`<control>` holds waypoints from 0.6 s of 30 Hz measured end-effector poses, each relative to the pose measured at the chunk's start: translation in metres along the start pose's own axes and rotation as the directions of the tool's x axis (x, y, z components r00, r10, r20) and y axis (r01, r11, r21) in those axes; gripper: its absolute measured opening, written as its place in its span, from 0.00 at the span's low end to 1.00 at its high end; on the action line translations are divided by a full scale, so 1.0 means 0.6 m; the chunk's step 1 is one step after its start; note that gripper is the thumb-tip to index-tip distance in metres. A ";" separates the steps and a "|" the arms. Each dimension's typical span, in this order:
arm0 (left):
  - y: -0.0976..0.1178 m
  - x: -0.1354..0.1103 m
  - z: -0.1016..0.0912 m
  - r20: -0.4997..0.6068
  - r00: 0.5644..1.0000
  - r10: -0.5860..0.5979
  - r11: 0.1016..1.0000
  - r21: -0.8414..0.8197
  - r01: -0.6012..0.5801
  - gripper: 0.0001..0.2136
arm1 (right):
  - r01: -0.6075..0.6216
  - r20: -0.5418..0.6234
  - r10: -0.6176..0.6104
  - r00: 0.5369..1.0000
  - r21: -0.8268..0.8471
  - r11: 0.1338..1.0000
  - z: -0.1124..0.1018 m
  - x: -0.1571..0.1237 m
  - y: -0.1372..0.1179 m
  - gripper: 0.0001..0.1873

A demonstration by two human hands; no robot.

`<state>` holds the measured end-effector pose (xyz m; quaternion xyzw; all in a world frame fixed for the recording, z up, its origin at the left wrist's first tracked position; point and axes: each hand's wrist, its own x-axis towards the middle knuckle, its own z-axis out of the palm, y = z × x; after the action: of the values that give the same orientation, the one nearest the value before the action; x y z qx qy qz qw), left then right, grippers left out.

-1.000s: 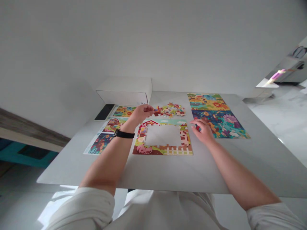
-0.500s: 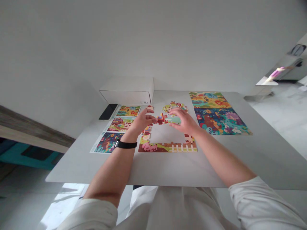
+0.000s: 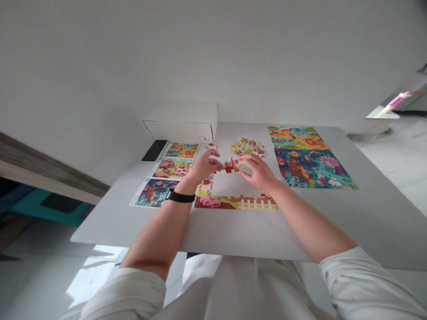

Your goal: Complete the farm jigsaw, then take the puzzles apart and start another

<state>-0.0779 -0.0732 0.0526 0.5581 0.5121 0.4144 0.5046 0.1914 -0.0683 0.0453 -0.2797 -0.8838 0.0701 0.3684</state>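
Above the middle of the table, my left hand (image 3: pixel 204 167) pinches a red jigsaw piece (image 3: pixel 230 166) in its fingertips. My right hand (image 3: pixel 258 172) comes in from the other side, its fingers on the same piece or one joined to it, with a pale green edge showing beside them. Just below both hands lies a partly built farm puzzle border (image 3: pixel 235 202), its middle showing bare table. A heap of loose puzzle pieces (image 3: pixel 247 148) lies beyond my right hand, and a single piece (image 3: pixel 211 146) sits past my left fingers.
Several printed picture sheets (image 3: pixel 156 192) lie to the left, and two finished colourful puzzles (image 3: pixel 308 156) to the right. A white box (image 3: pixel 182 122) and a black phone (image 3: pixel 154 150) stand at the far edge of the grey table (image 3: pixel 233 235). A black strap (image 3: pixel 180 196) circles my left wrist.
My hands have drawn closer together over the border. The pale green piece is now mostly hidden behind my right fingers. The view has shifted slightly.
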 end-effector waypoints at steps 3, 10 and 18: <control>-0.002 0.000 0.000 0.008 1.000 0.013 1.000 0.002 -0.013 0.26 | 0.016 0.008 -0.016 1.000 -0.014 1.000 0.001 0.000 0.000 0.13; -0.001 0.000 0.001 -0.012 1.000 -0.007 1.000 0.016 0.007 0.24 | 0.006 0.048 -0.005 0.999 -0.014 1.000 0.004 -0.002 0.003 0.13; 0.001 0.001 -0.029 -0.059 0.998 -0.007 0.998 -0.055 0.003 0.20 | -0.059 0.033 0.059 0.998 0.007 0.998 0.010 0.000 -0.004 0.14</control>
<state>-0.0946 -0.0701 0.0559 0.5302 0.5166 0.4434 0.5053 0.1861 -0.0699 0.0420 -0.3029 -0.8809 0.0893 0.3526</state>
